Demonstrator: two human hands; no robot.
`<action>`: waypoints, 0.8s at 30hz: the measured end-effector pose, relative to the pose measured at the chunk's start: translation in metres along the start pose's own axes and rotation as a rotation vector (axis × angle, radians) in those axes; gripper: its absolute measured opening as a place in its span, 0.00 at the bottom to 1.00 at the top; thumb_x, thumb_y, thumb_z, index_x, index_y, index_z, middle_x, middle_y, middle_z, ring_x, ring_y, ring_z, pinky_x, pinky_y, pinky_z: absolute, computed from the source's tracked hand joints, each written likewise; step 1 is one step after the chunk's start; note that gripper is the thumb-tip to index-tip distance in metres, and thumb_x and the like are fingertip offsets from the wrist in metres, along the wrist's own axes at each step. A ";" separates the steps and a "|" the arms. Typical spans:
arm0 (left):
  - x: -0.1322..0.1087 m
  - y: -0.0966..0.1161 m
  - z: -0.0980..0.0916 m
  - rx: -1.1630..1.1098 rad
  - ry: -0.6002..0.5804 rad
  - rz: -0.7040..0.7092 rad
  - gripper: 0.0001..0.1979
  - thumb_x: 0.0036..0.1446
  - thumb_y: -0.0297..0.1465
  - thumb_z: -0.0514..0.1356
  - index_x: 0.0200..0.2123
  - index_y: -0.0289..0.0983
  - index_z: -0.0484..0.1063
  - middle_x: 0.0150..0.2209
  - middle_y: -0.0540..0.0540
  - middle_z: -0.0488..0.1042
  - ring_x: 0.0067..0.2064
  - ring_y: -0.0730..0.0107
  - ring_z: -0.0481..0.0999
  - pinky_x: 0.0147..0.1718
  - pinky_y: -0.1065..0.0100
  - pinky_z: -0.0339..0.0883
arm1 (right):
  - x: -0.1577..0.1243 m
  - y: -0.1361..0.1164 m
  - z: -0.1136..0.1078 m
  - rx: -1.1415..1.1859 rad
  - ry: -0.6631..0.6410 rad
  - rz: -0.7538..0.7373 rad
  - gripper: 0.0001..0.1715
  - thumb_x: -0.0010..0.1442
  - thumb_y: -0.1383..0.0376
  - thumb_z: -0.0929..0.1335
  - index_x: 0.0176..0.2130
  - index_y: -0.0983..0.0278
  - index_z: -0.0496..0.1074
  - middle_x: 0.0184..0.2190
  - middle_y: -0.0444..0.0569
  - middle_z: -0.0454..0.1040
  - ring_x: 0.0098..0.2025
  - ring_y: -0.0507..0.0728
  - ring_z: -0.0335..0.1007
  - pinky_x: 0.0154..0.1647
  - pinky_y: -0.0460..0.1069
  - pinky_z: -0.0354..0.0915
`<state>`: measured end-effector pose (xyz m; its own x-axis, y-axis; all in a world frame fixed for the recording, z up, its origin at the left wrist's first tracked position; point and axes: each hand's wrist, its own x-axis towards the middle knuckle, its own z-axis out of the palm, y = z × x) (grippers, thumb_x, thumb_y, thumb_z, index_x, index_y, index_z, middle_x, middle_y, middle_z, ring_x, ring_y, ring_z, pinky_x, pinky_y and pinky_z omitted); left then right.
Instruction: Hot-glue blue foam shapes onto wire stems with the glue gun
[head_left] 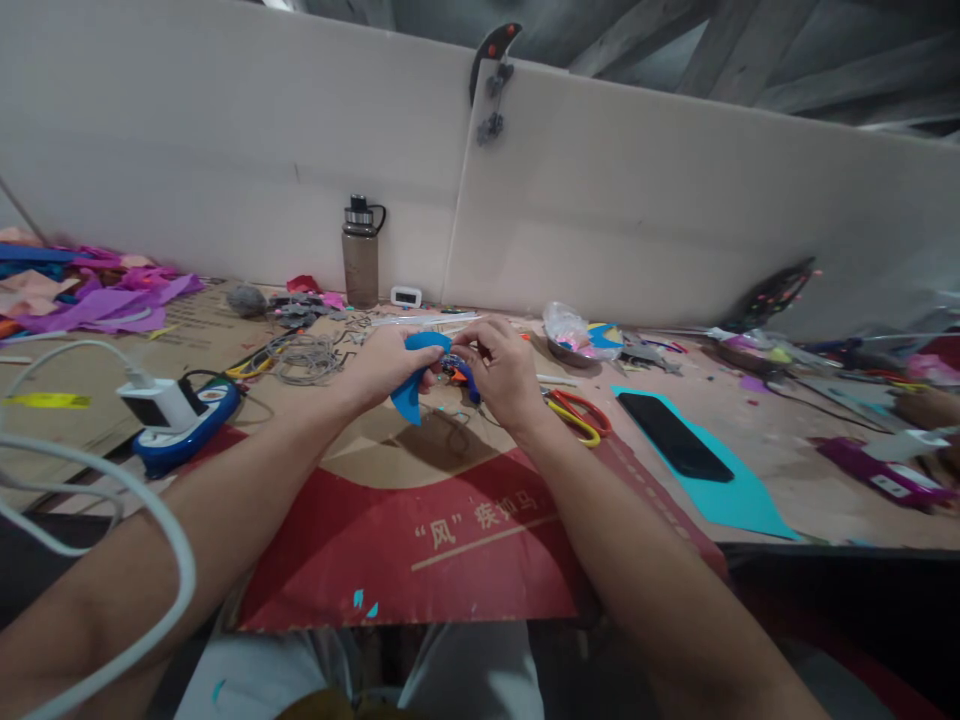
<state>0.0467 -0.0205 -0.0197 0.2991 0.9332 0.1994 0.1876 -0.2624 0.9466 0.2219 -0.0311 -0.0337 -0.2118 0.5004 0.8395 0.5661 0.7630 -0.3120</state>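
A curved strip of blue sheet material (407, 400), paper or felt, hangs from my left hand (386, 365), whose thumb presses on it from above. My right hand (506, 372) is closed in a pinch at the strip's right end, beside a small dark shiny bit (451, 363) that I cannot make out. Just what the right fingertips grip is hidden. Both hands are over a red and brown cardboard sheet (465, 580). Below the right fingers shows a dark blue curved piece (471, 384), partly covered. Red and yellow looped handles (581, 415) lie right of the right wrist.
Left are a blue power strip (154, 455) with a white charger (161, 405), looping white cable and coloured scraps (112, 295). A bottle (361, 255) stands at the back. A phone (675, 435) lies on turquoise sheet (750, 510). Another person's hand (930, 415) is far right.
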 end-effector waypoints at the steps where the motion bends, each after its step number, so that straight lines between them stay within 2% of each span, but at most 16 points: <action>1: 0.000 0.000 0.000 0.019 0.000 0.006 0.08 0.49 0.33 0.62 0.27 0.34 0.72 0.21 0.46 0.73 0.18 0.74 0.70 0.17 0.72 0.64 | 0.000 0.000 0.000 -0.007 0.007 0.010 0.03 0.59 0.67 0.66 0.32 0.62 0.70 0.33 0.48 0.70 0.38 0.54 0.65 0.39 0.50 0.61; 6: -0.005 0.006 0.002 0.107 -0.001 0.030 0.07 0.49 0.33 0.62 0.26 0.35 0.72 0.20 0.47 0.73 0.19 0.72 0.71 0.18 0.72 0.66 | 0.003 0.000 -0.002 0.004 0.028 0.055 0.03 0.57 0.68 0.68 0.31 0.62 0.70 0.31 0.46 0.71 0.35 0.53 0.65 0.38 0.49 0.60; 13: -0.011 0.017 0.006 0.192 -0.002 0.056 0.07 0.48 0.32 0.60 0.23 0.34 0.70 0.17 0.49 0.70 0.18 0.75 0.68 0.18 0.73 0.64 | 0.004 0.002 -0.003 0.041 0.019 0.084 0.05 0.58 0.66 0.67 0.30 0.62 0.71 0.32 0.47 0.72 0.37 0.54 0.66 0.41 0.50 0.60; 17: -0.009 0.014 0.003 0.187 -0.032 0.115 0.10 0.49 0.35 0.60 0.24 0.34 0.71 0.17 0.50 0.69 0.18 0.76 0.67 0.19 0.73 0.61 | 0.005 0.001 -0.003 0.126 0.024 0.216 0.07 0.58 0.64 0.66 0.30 0.63 0.71 0.29 0.46 0.71 0.32 0.52 0.64 0.37 0.49 0.59; 24: -0.005 0.005 -0.002 0.137 -0.031 0.128 0.12 0.47 0.38 0.62 0.23 0.34 0.70 0.17 0.51 0.68 0.19 0.77 0.64 0.20 0.73 0.58 | 0.010 -0.006 -0.005 0.402 -0.117 0.467 0.12 0.55 0.59 0.66 0.27 0.65 0.70 0.22 0.42 0.65 0.25 0.49 0.55 0.28 0.47 0.54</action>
<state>0.0448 -0.0258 -0.0152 0.3569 0.8827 0.3057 0.2709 -0.4110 0.8704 0.2211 -0.0327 -0.0214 -0.1136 0.8422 0.5271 0.2806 0.5362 -0.7961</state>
